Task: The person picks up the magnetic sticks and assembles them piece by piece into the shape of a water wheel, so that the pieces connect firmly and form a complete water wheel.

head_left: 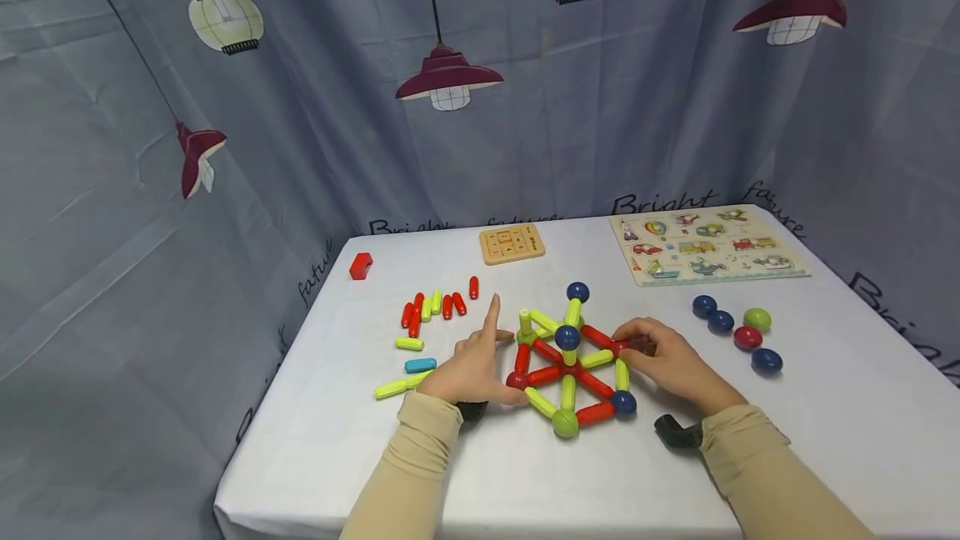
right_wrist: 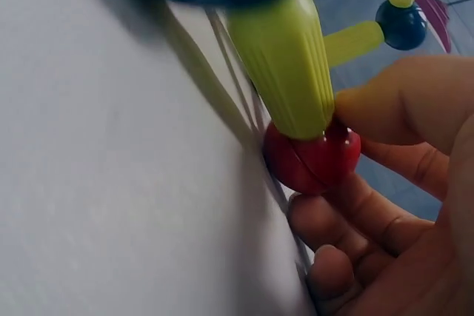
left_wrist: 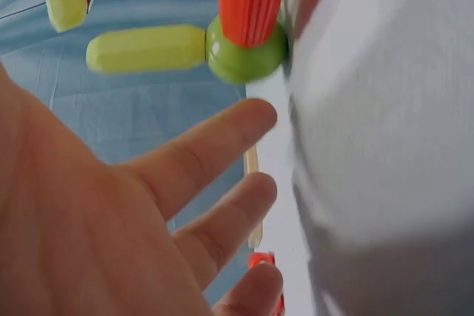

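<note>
A wheel-shaped frame of red and yellow-green rods joined by coloured balls lies on the white table in the head view. Its hub bears an upright rod topped by a blue ball. My right hand pinches the red ball at the frame's right corner between thumb and fingers. On the left side my left hand is spread, index finger pointing away and thumb near the left red ball. The left wrist view shows its straight fingers below a green ball. A short yellow-green rod stands up at the back left corner.
Loose red and yellow-green rods and a blue rod lie left. Several loose balls sit right. Further back are a red block, a wooden board and a picture puzzle. A patterned curtain hangs behind.
</note>
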A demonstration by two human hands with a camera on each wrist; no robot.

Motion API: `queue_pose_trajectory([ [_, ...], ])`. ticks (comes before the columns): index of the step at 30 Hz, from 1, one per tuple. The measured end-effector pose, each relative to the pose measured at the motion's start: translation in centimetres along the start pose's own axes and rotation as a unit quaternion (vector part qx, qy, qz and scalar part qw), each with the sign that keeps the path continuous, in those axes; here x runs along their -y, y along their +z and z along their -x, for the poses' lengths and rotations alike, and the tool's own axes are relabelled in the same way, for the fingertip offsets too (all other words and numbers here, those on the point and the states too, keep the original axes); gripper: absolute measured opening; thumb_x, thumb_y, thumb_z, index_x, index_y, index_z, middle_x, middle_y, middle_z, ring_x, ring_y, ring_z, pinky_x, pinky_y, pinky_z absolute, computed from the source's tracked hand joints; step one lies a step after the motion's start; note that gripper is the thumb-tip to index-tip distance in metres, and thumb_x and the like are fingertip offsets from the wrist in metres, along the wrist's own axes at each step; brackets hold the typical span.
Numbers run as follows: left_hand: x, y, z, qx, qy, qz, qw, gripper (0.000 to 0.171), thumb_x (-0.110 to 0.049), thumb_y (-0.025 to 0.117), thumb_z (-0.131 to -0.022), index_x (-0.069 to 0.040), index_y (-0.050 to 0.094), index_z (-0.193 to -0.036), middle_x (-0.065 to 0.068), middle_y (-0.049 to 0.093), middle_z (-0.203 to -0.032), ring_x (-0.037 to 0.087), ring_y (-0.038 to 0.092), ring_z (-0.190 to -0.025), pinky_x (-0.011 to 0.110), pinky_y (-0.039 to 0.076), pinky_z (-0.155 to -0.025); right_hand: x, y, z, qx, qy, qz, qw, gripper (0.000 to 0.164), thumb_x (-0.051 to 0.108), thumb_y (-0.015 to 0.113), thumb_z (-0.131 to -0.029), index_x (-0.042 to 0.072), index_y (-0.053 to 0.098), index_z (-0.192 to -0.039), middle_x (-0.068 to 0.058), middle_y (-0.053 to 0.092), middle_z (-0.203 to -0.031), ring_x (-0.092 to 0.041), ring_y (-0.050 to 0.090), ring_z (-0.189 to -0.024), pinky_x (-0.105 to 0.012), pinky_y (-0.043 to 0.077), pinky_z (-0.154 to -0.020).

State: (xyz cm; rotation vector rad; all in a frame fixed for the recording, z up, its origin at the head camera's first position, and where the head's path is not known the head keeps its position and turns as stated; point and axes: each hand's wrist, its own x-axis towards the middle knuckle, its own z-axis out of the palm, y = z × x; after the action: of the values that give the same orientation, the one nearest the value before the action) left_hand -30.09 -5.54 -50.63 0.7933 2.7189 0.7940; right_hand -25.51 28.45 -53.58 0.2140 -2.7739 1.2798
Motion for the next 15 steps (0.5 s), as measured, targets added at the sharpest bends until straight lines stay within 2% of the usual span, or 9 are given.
queue_pose_trajectory([
  [4, -0.2, -0.1, -0.5, 0.001, 0.022, -0.014, 0.9997, 0.139, -0.042, 0.088, -0.074, -0.036, -0.020, -0.161, -0.006, 0.059, -0.144, 0.022, 0.051, -0.135, 0.054, 0.034, -0.115, -0.2, -0.8, 0.5, 0.009, 0.008, -0.005, 1.000, 0.017, 0.020, 0.070, -0.096, 0.014, 0.067, -0.112, -0.005, 0.067, -0.106, -0.022, 0.059, -0.093, -0.027, 0.051, -0.080],
  [9, 0.0, -0.2, -0.8, 0.008, 0.035, -0.013, 0.9993, 0.118, -0.028, 0.082, -0.078, -0.025, 0.004, -0.167, -0.006, 0.064, -0.126, 0.018, 0.054, -0.120, 0.049, 0.041, -0.108, 0.0, -1.6, 0.7, 0.048, 0.018, -0.023, 0.998, 0.016, 0.023, 0.071, -0.097, 0.015, 0.068, -0.111, -0.002, 0.068, -0.103, -0.022, 0.059, -0.092, -0.029, 0.051, -0.081],
  [12, 0.2, -0.4, -0.7, 0.009, 0.032, 0.000, 0.9995, 0.112, -0.031, 0.079, -0.080, -0.021, 0.010, -0.166, -0.007, 0.065, -0.117, 0.016, 0.054, -0.112, 0.048, 0.043, -0.105, 0.6, -3.4, 0.4, 0.045, 0.015, 0.003, 0.999, 0.018, 0.024, 0.070, -0.097, 0.014, 0.070, -0.112, -0.002, 0.069, -0.103, -0.024, 0.060, -0.094, -0.033, 0.051, -0.082],
  [15, 0.3, -0.4, -0.5, 0.005, 0.023, 0.010, 0.9997, 0.109, -0.045, 0.077, -0.083, -0.020, 0.012, -0.166, -0.008, 0.065, -0.110, 0.015, 0.054, -0.105, 0.046, 0.045, -0.100, 1.2, -6.9, 0.0, 0.003, 0.025, 0.070, 0.997, 0.021, 0.023, 0.068, -0.098, 0.009, 0.069, -0.114, -0.007, 0.070, -0.105, -0.026, 0.061, -0.095, -0.036, 0.050, -0.078],
])
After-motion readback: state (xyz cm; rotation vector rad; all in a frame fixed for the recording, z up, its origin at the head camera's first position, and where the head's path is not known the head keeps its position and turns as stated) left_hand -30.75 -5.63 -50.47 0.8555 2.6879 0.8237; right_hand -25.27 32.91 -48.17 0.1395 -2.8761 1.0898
